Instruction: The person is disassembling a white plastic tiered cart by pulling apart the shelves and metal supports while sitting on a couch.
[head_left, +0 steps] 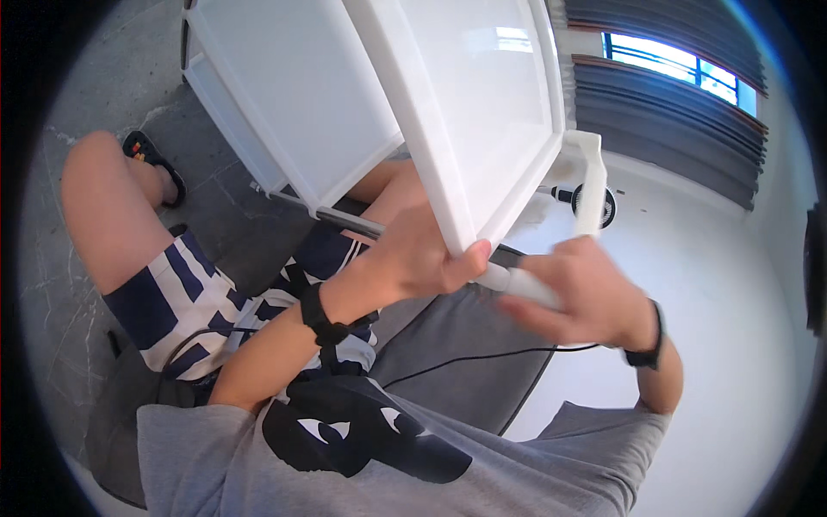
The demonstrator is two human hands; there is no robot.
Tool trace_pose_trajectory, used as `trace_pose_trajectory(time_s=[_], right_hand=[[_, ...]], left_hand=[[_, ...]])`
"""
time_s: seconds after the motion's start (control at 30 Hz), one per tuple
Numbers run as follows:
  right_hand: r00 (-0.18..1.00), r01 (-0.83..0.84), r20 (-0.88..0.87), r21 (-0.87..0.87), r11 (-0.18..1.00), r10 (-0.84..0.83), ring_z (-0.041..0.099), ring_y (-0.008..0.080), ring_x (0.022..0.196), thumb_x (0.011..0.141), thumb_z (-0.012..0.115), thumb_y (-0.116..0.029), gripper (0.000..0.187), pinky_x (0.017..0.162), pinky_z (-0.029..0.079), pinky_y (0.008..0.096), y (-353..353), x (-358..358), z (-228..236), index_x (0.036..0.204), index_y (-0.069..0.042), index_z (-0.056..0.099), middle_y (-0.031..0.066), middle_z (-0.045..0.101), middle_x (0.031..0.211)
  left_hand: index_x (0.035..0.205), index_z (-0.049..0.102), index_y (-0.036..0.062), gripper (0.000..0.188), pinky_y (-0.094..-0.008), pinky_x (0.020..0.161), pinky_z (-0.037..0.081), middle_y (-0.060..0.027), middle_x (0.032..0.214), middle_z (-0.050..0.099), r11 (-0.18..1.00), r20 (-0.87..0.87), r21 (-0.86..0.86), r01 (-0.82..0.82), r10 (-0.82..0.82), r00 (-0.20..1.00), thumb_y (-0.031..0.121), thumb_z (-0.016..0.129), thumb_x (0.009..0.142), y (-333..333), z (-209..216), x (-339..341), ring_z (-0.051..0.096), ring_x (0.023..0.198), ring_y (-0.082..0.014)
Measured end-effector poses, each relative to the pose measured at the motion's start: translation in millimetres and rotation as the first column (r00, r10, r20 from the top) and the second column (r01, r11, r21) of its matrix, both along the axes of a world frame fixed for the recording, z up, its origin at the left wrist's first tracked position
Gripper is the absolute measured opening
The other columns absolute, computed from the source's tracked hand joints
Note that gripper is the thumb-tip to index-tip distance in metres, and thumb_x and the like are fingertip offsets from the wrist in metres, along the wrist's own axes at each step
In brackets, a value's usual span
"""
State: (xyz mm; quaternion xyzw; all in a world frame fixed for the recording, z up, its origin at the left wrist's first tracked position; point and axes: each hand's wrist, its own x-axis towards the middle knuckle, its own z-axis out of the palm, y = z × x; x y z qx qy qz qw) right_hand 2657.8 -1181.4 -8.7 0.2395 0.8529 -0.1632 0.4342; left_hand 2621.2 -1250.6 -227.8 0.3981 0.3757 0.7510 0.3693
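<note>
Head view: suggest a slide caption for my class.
Left hand grips a white panel by its corner; right hand grasps a white bar.

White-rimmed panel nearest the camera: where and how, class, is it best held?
Probably grip the panel by its lower corner, coming from below, near the left hand: the raised rim gives purchase, while the broad face looks flat.

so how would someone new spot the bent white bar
Find the white framed panel at top centre, its lower corner at the left hand. Right of it, just above the right hand, is a bar. Unlike the broad panel, it is slim and bent near its top.
</note>
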Motion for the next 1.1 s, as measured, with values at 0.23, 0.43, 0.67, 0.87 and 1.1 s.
trace_pose_trajectory(time_s=[0.23, 0.43, 0.67, 0.87, 1.1], right_hand=[[0.994, -0.054, -0.095, -0.024, 0.998, 0.051, 0.054, 0.0343, 0.055, 0.079, 0.068, -0.028, 0.027, 0.057, 0.043, 0.0404, 3.3, 20.0, 15.1, 0.069, -0.005, 0.059, 0.0138, 0.053, 0.055], [0.912, -0.220, -0.335, 0.085, 0.972, 0.236, 0.058, 0.0282, 0.076, 0.077, 0.071, -0.035, 0.032, 0.081, 0.044, 0.0374, 4.7, 40.9, -0.3, 0.083, -0.005, 0.062, 0.0115, 0.059, 0.072], [0.601, 0.120, -0.754, 0.413, 0.903, 0.265, 0.045, 0.0337, 0.125, 0.081, 0.052, -0.012, 0.040, 0.108, 0.030, 0.0421, 105.1, 97.0, 8.2, 0.120, -0.001, 0.056, 0.0160, 0.053, 0.128], [0.087, 0.368, -0.823, -0.498, 0.785, -0.562, 0.045, 0.0230, 0.127, 0.082, 0.058, -0.011, 0.048, 0.106, 0.036, 0.0386, 178.1, 123.5, -114.7, 0.129, -0.001, 0.051, 0.0129, 0.049, 0.135], [-0.070, 0.342, -0.845, -0.519, 0.783, -0.530, 0.062, 0.0151, 0.088, 0.089, 0.062, -0.012, 0.024, 0.081, 0.049, 0.0319, 151.7, 31.9, -193.2, 0.107, 0.004, 0.064, 0.0089, 0.068, 0.094]], left_hand=[[0.088, 0.060, -0.0009, 0.036, -0.0410, 0.069, 0.047, -0.0171, 0.078, 0.061, 0.987, 0.035, 0.006, 0.161, -0.161, 0.986, 0.034, 0.054, 0.082, 0.0, 2.1, -6.1, 0.059, 0.076, -0.0333], [0.083, 0.059, -0.0010, 0.039, -0.0389, 0.069, 0.047, -0.0114, 0.075, 0.060, 0.976, 0.102, -0.053, 0.212, -0.206, 0.973, 0.037, 0.050, 0.088, -7.3, -8.6, -3.8, 0.061, 0.078, -0.0231], [0.106, 0.063, -0.0014, 0.046, -0.0251, 0.048, 0.042, -0.0081, 0.083, 0.063, 0.960, 0.122, -0.194, 0.200, -0.179, 0.976, 0.038, 0.045, 0.089, -21.4, 11.1, -39.6, 0.059, 0.064, -0.0132], [0.102, 0.065, 0.0004, 0.056, -0.0222, 0.044, 0.034, -0.0040, 0.068, 0.058, 0.824, 0.193, -0.408, 0.394, -0.344, 0.919, 0.050, 0.042, 0.089, -26.7, -10.2, -114.0, 0.052, 0.053, -0.0112], [0.102, 0.055, 0.0047, 0.035, -0.0375, 0.053, 0.051, -0.0130, 0.071, 0.057, 0.866, -0.041, -0.476, -0.152, 0.150, 0.988, 0.038, 0.053, 0.091, -86.6, -69.7, -251.6, 0.053, 0.047, -0.0258]])
